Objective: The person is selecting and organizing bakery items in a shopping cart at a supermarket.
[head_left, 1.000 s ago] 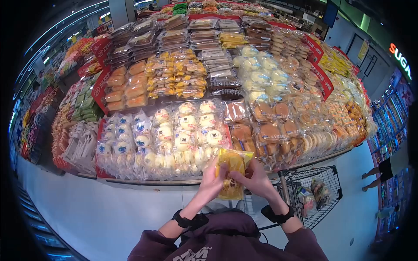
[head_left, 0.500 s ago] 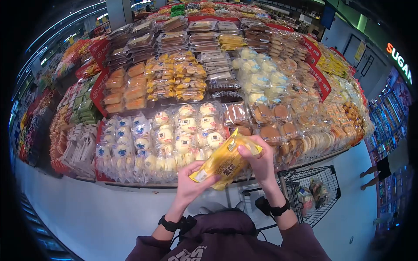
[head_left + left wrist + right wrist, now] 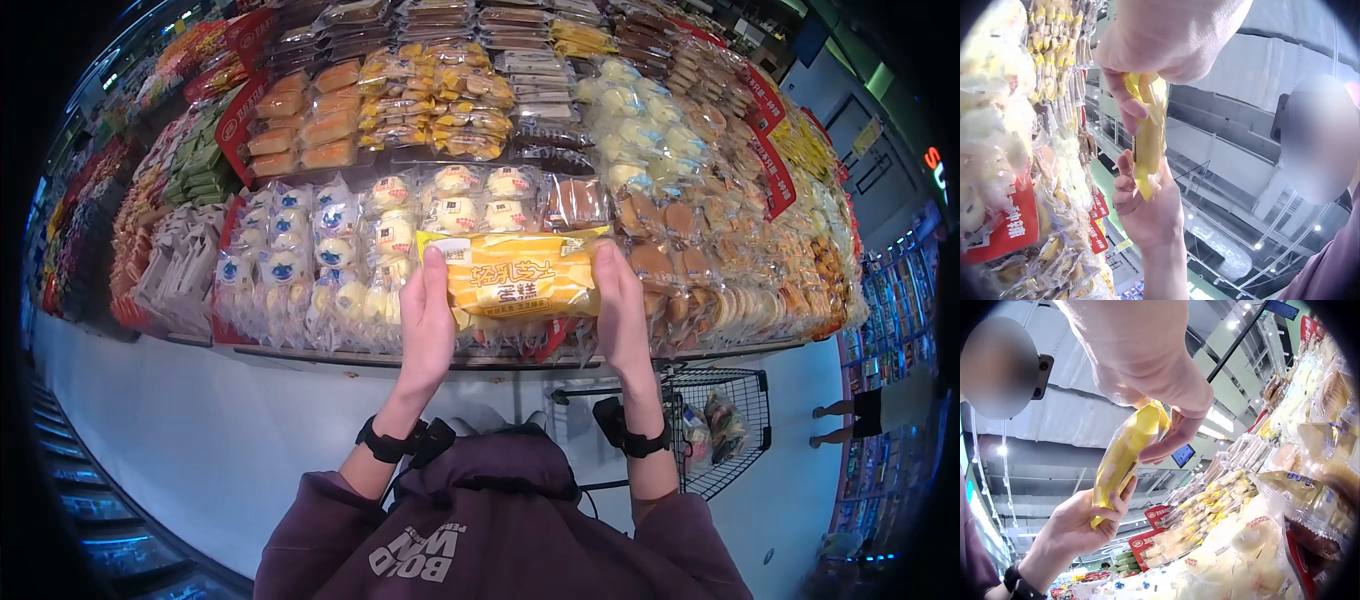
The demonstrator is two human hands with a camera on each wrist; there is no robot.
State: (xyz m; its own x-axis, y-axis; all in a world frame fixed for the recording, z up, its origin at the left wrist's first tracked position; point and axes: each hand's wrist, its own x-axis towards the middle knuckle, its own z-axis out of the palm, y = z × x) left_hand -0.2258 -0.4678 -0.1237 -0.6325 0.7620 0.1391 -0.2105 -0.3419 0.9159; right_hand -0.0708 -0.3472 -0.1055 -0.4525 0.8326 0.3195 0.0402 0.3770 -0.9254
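Note:
A yellow packaged cake (image 3: 522, 277) is held level in the head view, its printed front facing up toward the camera. The left hand (image 3: 428, 322) grips its left end, thumb on the front. At its right end the right hand (image 3: 622, 310) does the same. In the left wrist view the packet (image 3: 1150, 134) appears edge-on, with the left hand (image 3: 1169, 44) above and the right hand (image 3: 1154, 219) below. The right wrist view shows fingers of both hands behind the packet (image 3: 1124, 456).
Rows of wrapped cakes and breads (image 3: 300, 235) fill the display beyond the hands. Red sign strips (image 3: 768, 165) divide them. A wire shopping cart (image 3: 735, 425) with bagged items stands at the right, and a person's legs (image 3: 848, 422) show farther right.
The packet has turned from upright, through tilted, to level, with its front now facing the camera. The hands have moved apart to its two ends and upward, and the head view has shifted downward.

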